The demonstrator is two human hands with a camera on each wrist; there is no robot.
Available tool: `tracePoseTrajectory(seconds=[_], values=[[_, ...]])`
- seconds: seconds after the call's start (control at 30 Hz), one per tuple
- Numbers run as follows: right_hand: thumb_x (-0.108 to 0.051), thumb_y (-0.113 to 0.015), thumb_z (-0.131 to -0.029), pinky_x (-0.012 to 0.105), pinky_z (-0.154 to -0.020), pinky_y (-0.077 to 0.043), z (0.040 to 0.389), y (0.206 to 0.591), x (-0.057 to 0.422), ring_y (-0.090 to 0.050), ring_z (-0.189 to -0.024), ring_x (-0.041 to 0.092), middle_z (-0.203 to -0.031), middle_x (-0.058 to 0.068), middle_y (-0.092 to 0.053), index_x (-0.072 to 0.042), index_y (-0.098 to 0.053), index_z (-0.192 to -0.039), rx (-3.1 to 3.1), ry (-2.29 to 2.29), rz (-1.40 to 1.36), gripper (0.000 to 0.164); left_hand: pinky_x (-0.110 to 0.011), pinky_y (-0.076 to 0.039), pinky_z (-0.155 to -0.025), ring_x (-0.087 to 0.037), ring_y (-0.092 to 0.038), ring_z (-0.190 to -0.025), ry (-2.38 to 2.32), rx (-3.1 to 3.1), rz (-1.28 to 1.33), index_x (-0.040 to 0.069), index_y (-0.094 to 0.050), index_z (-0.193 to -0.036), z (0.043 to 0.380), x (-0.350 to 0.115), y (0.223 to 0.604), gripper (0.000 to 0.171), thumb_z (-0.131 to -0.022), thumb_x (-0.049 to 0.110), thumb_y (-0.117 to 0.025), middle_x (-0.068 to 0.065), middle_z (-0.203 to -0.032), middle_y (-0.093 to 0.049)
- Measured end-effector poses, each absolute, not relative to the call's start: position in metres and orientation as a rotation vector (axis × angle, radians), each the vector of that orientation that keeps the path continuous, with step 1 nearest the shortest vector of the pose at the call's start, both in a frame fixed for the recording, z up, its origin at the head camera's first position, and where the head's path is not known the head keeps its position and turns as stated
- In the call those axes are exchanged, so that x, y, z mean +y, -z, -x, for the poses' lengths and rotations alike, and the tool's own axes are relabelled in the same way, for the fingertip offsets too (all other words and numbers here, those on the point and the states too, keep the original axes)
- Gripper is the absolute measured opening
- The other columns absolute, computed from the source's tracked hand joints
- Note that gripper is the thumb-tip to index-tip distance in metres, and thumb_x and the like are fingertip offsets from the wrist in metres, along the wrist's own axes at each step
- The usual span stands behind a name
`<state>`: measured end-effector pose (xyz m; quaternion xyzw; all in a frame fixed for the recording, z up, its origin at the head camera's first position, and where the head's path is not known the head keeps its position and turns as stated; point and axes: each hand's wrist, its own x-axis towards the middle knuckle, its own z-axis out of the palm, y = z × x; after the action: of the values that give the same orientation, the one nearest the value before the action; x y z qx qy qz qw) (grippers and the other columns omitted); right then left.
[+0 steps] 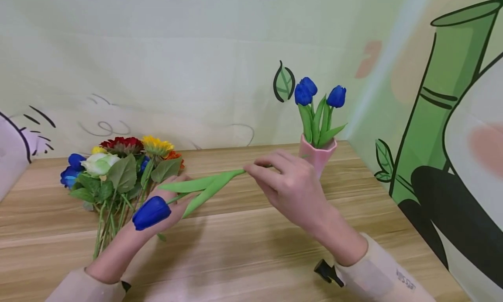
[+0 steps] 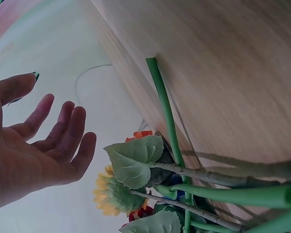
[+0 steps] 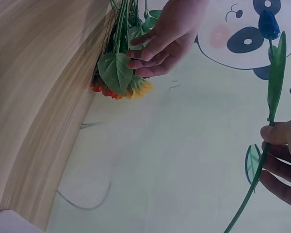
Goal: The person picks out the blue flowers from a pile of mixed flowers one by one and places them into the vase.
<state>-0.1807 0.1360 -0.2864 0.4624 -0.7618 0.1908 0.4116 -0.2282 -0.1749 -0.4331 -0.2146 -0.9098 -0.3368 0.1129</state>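
Observation:
My right hand [image 1: 292,188] pinches the green stem of a blue tulip [image 1: 152,213] between thumb and fingers. In the head view the flower points left, its head in front of my left wrist. The right wrist view shows the same tulip [image 3: 269,25] with its stem running through the fingers. My left hand [image 2: 43,150] has loosely bent fingers, apart from one another, and holds nothing. It hovers beside a bunch of mixed artificial flowers [image 1: 122,171] lying on the table. Behind my right hand stands a pink vase [image 1: 318,157] holding several blue tulips [image 1: 336,96].
The wooden table [image 1: 235,258] meets a pale cloth backdrop [image 1: 177,74] printed with cartoon leaves, bamboo and a panda. The bunch's stems [image 1: 103,227] reach toward the table's front at left. A black clip-like piece [image 1: 328,272] sits by my right sleeve.

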Motion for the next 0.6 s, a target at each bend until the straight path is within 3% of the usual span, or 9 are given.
tracePoseTrajectory(seconds=[0.23, 0.43, 0.6], values=[[0.001, -0.078, -0.089, 0.036, -0.074, -0.059, 0.180, 0.281, 0.135, -0.071, -0.085, 0.026, -0.094, 0.011, -0.074, -0.005, -0.081, -0.103, -1.866, -0.439, -1.174, 0.016, -0.045, -0.050, -0.074, -0.025, -0.060, -0.092, 0.983, -2.732, 0.521, 0.012, -0.068, -0.113, 0.212, -0.163, 0.404, 0.020, -0.099, 0.026, -0.071, -0.006, -0.103, -0.065], [0.002, -0.078, -0.088, 0.036, -0.072, -0.059, 0.181, 0.280, 0.136, -0.070, -0.083, 0.025, -0.092, 0.010, -0.073, -0.005, -0.080, -0.102, -1.812, -0.425, -1.171, 0.016, -0.041, -0.049, -0.070, -0.021, -0.058, -0.088, 0.980, -2.697, 0.568, 0.015, -0.068, -0.115, 0.216, -0.168, 0.411, 0.023, -0.099, 0.032, -0.071, -0.003, -0.101, -0.064], [0.004, -0.080, -0.085, 0.039, -0.073, -0.060, 0.186, 0.278, 0.139, -0.070, -0.083, 0.027, -0.091, 0.011, -0.074, -0.004, -0.080, -0.099, -1.820, -0.465, -1.147, 0.016, -0.052, -0.053, -0.084, -0.038, -0.060, -0.111, 1.132, -2.781, 0.521, 0.016, -0.067, -0.134, 0.217, -0.170, 0.413, 0.042, -0.100, 0.042, -0.067, -0.016, -0.126, -0.064]])
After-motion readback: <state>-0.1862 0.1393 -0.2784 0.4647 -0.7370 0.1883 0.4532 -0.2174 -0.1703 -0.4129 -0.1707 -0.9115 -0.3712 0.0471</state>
